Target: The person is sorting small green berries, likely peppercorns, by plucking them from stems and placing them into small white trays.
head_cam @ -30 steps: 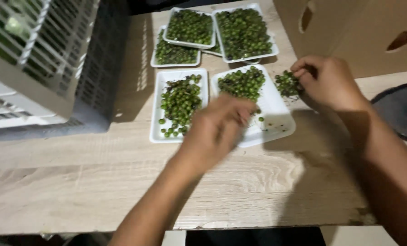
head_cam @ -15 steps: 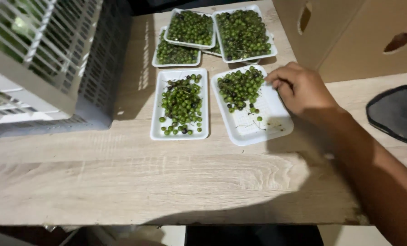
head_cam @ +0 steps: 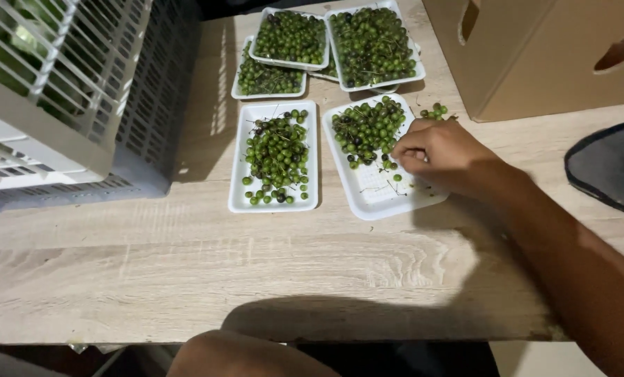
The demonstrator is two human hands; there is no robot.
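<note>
We see our right hand resting over the right edge of a white rectangular foam tray, fingers curled loosely among the small round green berries heaped at its far end; whether any berry is pinched between the fingertips we cannot tell. Our left hand is out of view. Just left lies a second white foam tray of green berries, both on the pale wooden table, near a grey slatted plastic crate.
</note>
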